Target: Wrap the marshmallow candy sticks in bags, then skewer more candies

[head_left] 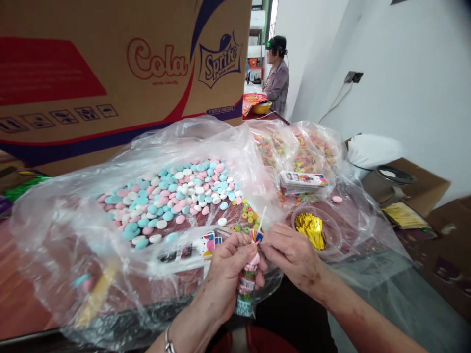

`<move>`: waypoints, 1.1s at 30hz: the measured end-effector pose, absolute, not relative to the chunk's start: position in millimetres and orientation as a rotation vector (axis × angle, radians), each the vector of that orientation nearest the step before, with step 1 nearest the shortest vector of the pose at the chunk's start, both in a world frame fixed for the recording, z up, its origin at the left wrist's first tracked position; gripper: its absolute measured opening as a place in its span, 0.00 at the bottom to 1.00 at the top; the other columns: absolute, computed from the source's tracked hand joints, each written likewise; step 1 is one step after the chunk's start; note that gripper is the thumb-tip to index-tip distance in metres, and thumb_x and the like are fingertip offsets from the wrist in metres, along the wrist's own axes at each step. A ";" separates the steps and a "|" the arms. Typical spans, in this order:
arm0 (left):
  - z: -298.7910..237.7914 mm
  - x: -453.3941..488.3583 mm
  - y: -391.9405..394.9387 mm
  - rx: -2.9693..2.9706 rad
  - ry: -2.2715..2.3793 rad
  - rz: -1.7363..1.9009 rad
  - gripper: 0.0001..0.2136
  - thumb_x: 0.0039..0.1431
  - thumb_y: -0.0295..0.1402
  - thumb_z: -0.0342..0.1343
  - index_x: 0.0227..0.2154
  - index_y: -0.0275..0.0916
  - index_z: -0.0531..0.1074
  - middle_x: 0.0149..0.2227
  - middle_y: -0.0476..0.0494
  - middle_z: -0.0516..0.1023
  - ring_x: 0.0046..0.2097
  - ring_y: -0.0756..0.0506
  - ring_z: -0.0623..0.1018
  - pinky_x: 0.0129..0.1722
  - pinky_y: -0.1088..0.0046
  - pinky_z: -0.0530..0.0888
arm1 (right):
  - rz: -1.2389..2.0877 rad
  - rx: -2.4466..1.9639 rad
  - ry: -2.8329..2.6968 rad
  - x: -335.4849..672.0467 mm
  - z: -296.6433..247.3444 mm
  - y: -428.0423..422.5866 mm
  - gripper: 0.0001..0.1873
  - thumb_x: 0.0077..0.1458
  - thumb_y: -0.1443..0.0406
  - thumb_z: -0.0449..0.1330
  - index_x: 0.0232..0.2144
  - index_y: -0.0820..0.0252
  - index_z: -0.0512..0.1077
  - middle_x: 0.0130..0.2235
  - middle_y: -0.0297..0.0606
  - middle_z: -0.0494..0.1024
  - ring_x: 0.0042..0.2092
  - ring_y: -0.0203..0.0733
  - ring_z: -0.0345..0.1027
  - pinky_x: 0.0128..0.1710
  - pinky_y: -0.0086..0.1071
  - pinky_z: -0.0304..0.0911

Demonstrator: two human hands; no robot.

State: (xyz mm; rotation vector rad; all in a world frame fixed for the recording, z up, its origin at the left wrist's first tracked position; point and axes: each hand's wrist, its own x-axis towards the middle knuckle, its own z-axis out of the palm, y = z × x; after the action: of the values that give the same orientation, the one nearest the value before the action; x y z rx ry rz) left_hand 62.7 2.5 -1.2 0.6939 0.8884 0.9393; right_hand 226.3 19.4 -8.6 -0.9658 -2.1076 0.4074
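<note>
My left hand (227, 274) is closed round a small clear packet of sweets (246, 287), held upright at the table's near edge. My right hand (292, 252) pinches the packet's gathered top, where a thin white stick (262, 218) and a bit of coloured card poke out. Just beyond my hands lies a big open plastic bag (110, 255) with a heap of pink, blue and white disc sweets (172, 198) and some small coloured ring sweets (246, 218). A clear tub holding gold foil twist ties (311, 229) stands right of my right hand.
A large cardboard box (110, 73) printed Cola and Sprite stands behind the bag. Bags of coloured ring sweets (301, 149) and a stack of printed cards (301, 181) lie at the back right. Open cartons (415, 189) sit at the right. Another person (276, 78) stands far back.
</note>
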 end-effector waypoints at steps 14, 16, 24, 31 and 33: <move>3.1 52.1 16.8 0.848 1.105 0.721 0.07 0.50 0.31 0.57 0.22 0.38 0.65 0.16 0.53 0.70 0.16 0.52 0.70 0.16 0.80 0.62 | -0.207 -0.599 -2.457 223.6 -2.2 17.1 0.14 0.65 0.70 0.47 0.38 0.68 0.73 0.41 0.46 0.75 0.44 0.47 0.62 0.45 0.40 0.59; 5.8 47.3 21.5 0.916 1.051 0.624 0.04 0.49 0.29 0.55 0.22 0.37 0.67 0.19 0.51 0.73 0.17 0.52 0.70 0.17 0.79 0.64 | -0.100 -0.572 -2.548 225.8 1.7 22.5 0.14 0.65 0.70 0.47 0.36 0.69 0.72 0.40 0.45 0.74 0.44 0.45 0.63 0.45 0.38 0.60; 12.3 33.1 33.0 1.144 0.969 0.165 0.05 0.42 0.25 0.55 0.21 0.36 0.76 0.21 0.45 0.78 0.19 0.49 0.73 0.16 0.81 0.60 | -0.025 -0.424 -2.748 233.9 17.5 26.9 0.11 0.66 0.68 0.48 0.39 0.63 0.71 0.56 0.37 0.68 0.39 0.36 0.61 0.39 0.31 0.59; 29.1 38.3 36.1 1.145 0.981 0.102 0.05 0.37 0.25 0.58 0.15 0.39 0.76 0.17 0.49 0.77 0.18 0.46 0.73 0.16 0.77 0.62 | 0.032 -0.404 -2.818 231.2 20.2 20.2 0.09 0.65 0.68 0.51 0.35 0.61 0.71 0.36 0.35 0.72 0.37 0.39 0.59 0.37 0.33 0.56; 31.2 38.2 37.4 1.149 0.999 0.103 0.06 0.36 0.24 0.57 0.14 0.40 0.75 0.16 0.49 0.76 0.17 0.47 0.72 0.16 0.77 0.62 | 0.034 -0.483 -2.798 230.1 20.8 17.1 0.08 0.65 0.68 0.51 0.34 0.62 0.70 0.37 0.36 0.72 0.37 0.40 0.59 0.37 0.34 0.55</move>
State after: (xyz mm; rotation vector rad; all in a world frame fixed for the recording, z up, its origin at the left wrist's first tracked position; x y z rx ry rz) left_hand 38.2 37.4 31.2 1.1489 0.9994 0.1033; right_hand 230.1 17.1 20.8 -0.4828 -2.7979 0.0336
